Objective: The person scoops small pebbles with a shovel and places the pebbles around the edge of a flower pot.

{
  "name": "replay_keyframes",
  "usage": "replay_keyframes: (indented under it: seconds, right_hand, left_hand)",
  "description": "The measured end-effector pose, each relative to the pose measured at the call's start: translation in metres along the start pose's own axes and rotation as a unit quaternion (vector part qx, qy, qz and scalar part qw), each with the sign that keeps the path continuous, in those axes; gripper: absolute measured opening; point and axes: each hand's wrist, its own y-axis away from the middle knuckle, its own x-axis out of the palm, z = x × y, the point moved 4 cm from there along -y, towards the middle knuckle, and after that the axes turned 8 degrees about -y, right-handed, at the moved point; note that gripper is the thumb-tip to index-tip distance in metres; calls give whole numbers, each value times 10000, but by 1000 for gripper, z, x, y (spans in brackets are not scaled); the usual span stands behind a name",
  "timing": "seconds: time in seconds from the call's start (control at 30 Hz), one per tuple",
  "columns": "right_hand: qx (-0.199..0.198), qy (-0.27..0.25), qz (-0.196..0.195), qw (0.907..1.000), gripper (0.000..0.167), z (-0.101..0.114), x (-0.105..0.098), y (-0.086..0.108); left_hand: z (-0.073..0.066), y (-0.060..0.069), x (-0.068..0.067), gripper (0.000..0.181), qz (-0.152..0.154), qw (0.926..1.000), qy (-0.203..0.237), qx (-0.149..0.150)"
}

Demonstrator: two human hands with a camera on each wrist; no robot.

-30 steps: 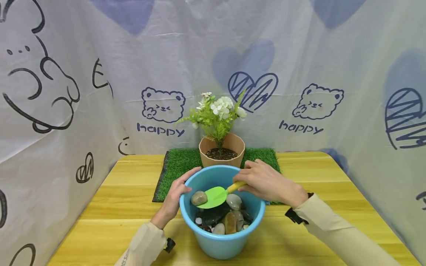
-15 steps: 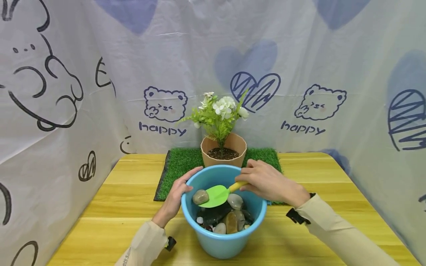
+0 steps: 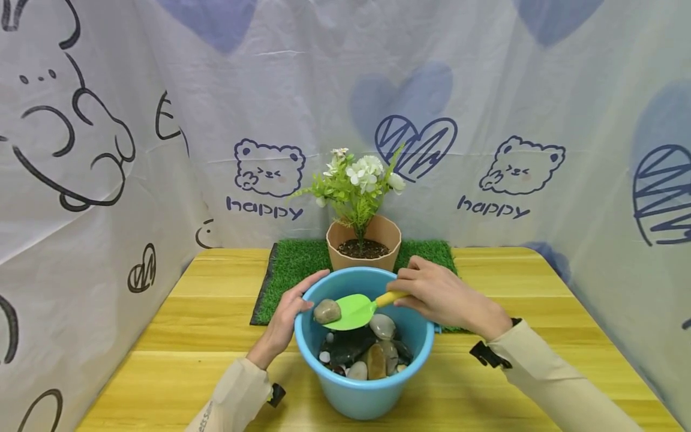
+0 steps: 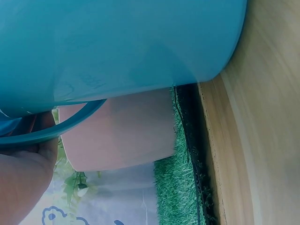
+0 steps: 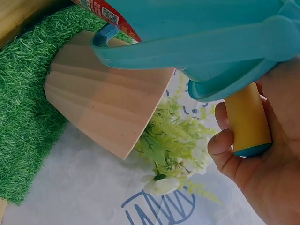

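Observation:
The blue bucket (image 3: 363, 401) stands on the table, holding several stones such as a brown one (image 3: 376, 361) and a black one (image 3: 348, 345). My left hand (image 3: 283, 321) grips its left rim, fingers outside along the edge. My right hand (image 3: 445, 295) holds the yellow handle (image 3: 391, 298) of a small shovel with a green blade (image 3: 353, 311), over the bucket's inside. At the blade's tip is a grey-brown stone (image 3: 327, 311), near the inner left wall. In the right wrist view, fingers of my right hand (image 5: 267, 173) curl round the yellow handle (image 5: 247, 119).
Behind the bucket a tan pot (image 3: 354, 262) with a white-flowered plant (image 3: 363, 177) stands on a green turf mat (image 3: 294, 264). The wooden table (image 3: 183, 336) stretches to both sides. A patterned cloth (image 3: 329, 90) hangs behind and at the sides.
The shovel and the stone at its tip have risen slightly inside the bucket, and my right hand has shifted a little to the right. My left hand keeps its place on the rim.

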Motion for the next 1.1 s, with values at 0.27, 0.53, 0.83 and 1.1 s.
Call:
replay_keyframes:
  seconds: [0.27, 0.53, 0.83, 1.1]
  right_hand:
    - [68, 28, -157, 9999, 24, 1, -6, 7]
    - [131, -92, -378, 9992, 25, -4, -15, 16]
    - [313, -167, -277, 9990, 26, -11, -15, 23]
    - [246, -151, -394, 9988, 27, -12, -13, 24]
  left_hand:
    - [-3, -1, 1, 63, -47, 10000, 17, -44]
    - [-5, -1, 1, 63, -69, 9998, 166, 27]
    - [-5, -1, 3, 63, -59, 9997, 243, -68]
    - [-5, 0, -1, 57, -53, 9994, 87, -334]
